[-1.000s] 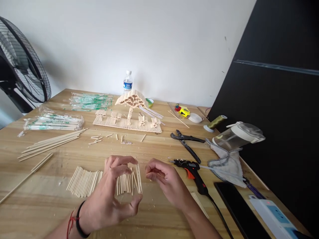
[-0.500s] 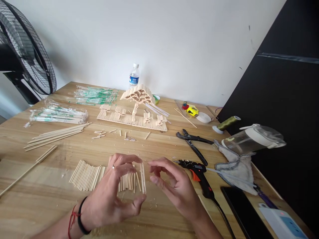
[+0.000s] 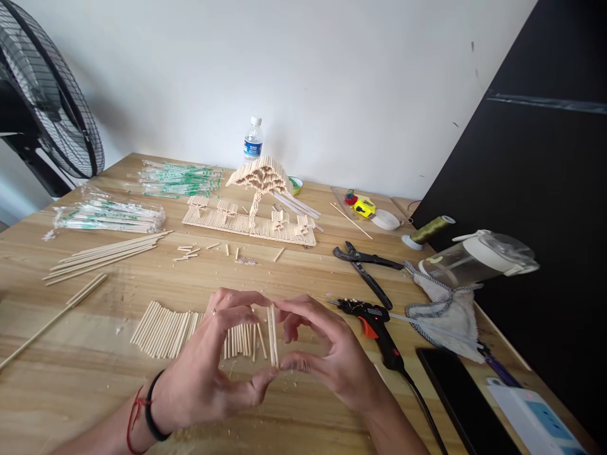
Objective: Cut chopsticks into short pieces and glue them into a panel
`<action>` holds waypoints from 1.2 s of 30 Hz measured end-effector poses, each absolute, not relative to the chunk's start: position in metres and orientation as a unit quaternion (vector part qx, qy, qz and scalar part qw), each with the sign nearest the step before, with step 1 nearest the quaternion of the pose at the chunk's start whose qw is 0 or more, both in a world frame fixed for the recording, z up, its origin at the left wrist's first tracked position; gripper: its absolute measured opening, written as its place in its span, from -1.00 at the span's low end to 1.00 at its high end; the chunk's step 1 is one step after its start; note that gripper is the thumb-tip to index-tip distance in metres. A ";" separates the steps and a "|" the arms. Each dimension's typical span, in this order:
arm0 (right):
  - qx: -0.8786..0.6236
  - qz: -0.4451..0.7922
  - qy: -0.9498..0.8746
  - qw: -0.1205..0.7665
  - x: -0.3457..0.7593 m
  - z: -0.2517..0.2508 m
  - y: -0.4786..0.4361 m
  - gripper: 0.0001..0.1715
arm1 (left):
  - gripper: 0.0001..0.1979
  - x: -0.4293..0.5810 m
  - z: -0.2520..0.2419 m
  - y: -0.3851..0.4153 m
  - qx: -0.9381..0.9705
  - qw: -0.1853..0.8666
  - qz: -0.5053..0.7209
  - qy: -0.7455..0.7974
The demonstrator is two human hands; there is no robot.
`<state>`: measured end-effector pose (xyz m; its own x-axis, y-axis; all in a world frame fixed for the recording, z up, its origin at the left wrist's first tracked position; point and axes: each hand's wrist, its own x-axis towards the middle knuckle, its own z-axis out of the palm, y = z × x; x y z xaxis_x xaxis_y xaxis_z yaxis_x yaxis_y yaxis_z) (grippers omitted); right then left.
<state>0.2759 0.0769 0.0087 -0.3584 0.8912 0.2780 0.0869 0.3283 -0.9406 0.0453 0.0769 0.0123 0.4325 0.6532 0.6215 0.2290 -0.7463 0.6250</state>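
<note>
My left hand [image 3: 213,360] and my right hand [image 3: 322,354] meet above the wooden table [image 3: 95,379]. Together they pinch a pair of short wooden sticks [image 3: 272,335] upright between thumbs and forefingers. A row of cut sticks [image 3: 165,328] lies flat just behind and left of the hands. A black band and red string sit on my left wrist. Farther back stands a stick model [image 3: 253,202] with a canopy on a slatted base.
A black and orange glue gun [image 3: 374,325] lies right of my hands, with black pliers [image 3: 365,268] behind it. A cloth [image 3: 446,309], clear jug [image 3: 478,259], thread spool [image 3: 427,230], phone [image 3: 459,398], power strip [image 3: 535,417], water bottle [image 3: 253,142], long skewers [image 3: 99,259], wrapped chopstick packs [image 3: 109,215] and a fan [image 3: 42,107] surround the area.
My right hand moved left and closed its thumb and forefinger on the upright sticks that the left hand was holding alone. The view shifted slightly.
</note>
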 end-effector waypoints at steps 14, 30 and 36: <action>-0.350 0.448 -0.691 0.446 0.277 0.009 0.077 -0.33 | -0.36 0.044 0.009 0.075 0.807 0.243 0.463 0.277; -0.359 0.439 -0.688 0.453 0.277 0.010 0.077 -0.34 | -0.46 0.042 0.004 0.075 0.783 0.284 0.475 0.285; -0.338 0.451 -0.686 0.460 0.278 0.009 0.076 -0.28 | -0.43 0.042 0.003 0.073 0.773 0.309 0.475 0.286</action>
